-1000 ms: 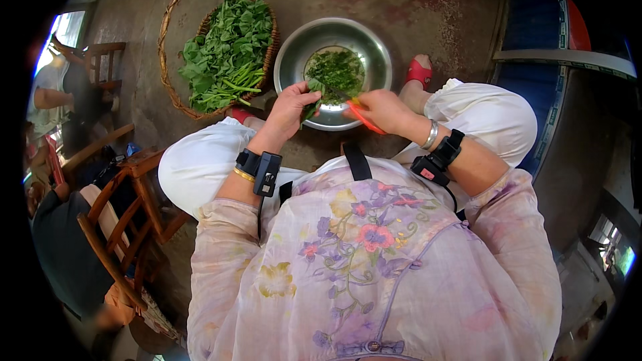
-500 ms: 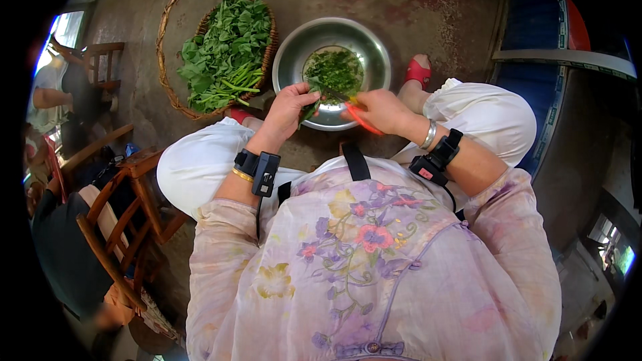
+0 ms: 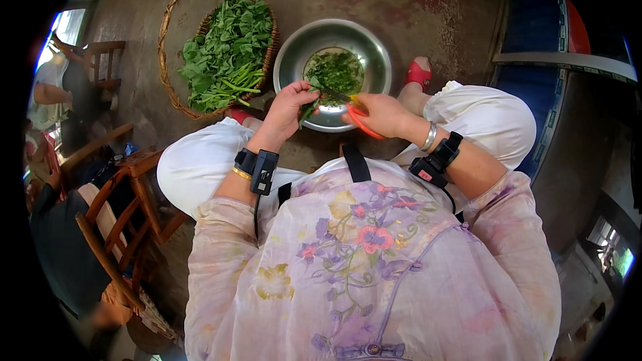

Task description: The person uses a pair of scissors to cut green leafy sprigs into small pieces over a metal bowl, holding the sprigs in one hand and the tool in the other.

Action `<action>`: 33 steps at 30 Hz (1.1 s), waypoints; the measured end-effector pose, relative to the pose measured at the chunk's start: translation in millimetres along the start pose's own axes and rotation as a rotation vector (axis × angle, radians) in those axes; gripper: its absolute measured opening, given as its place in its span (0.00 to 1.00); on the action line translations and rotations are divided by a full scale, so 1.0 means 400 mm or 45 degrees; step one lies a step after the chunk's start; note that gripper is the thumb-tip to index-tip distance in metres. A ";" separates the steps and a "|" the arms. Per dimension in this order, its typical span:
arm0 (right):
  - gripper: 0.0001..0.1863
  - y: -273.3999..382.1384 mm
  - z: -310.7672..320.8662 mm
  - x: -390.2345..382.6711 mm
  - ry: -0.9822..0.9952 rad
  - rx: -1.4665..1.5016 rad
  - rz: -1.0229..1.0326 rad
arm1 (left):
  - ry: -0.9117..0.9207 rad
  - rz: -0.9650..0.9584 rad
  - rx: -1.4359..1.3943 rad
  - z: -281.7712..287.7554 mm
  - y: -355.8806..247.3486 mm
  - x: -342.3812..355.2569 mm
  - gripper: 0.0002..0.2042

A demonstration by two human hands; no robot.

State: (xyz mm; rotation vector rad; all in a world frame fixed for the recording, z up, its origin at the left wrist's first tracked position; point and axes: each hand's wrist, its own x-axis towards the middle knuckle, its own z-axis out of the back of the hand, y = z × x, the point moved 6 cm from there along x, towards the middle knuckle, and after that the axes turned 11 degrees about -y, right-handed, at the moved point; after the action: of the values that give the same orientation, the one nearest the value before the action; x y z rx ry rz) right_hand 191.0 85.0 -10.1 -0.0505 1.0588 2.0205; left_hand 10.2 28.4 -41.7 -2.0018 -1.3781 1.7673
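My left hand (image 3: 294,105) pinches a small bunch of green leaves (image 3: 309,112) over the near left rim of a steel basin (image 3: 289,60). In my right hand (image 3: 382,115) is a pair of scissors (image 3: 364,122) with orange-red handles, its dark blades pointing left at the leaves. Whether the blades touch the leaves I cannot make out. Chopped greens (image 3: 338,72) lie in shallow liquid at the bottom of the basin. Left of the basin, a wicker basket (image 3: 162,46) with a tall hoop handle is heaped with leafy greens (image 3: 231,50), their stems toward me.
My knees in white trousers (image 3: 200,153) flank the basin, and a red slipper (image 3: 418,73) is just right of it. Wooden chairs (image 3: 110,254) and other people are at the left. A blue-panelled unit (image 3: 531,26) with a pale frame stands at the right.
The scissors' blades now look wider apart, and the handles have shifted slightly. My left hand and the leaves stay almost in place.
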 end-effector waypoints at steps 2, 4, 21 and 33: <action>0.35 0.001 0.003 -0.002 -0.009 -0.007 0.008 | 0.029 -0.002 -0.019 -0.005 0.001 0.000 0.07; 0.34 0.004 0.007 -0.003 -0.066 0.001 0.032 | 0.012 -0.007 -0.039 -0.005 0.002 -0.001 0.08; 0.30 -0.016 0.001 0.007 -0.081 0.044 0.016 | -0.086 0.022 -0.070 0.011 -0.001 0.004 0.05; 0.36 0.016 0.021 -0.003 -0.099 -0.041 0.063 | 0.003 0.055 -0.262 -0.004 -0.005 -0.008 0.08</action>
State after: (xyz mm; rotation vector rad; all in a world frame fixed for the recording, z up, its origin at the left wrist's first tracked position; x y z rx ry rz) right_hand 190.1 88.3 0.1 0.0371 0.9881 2.0668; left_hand 10.9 28.0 -37.7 -2.1482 -1.5866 1.7015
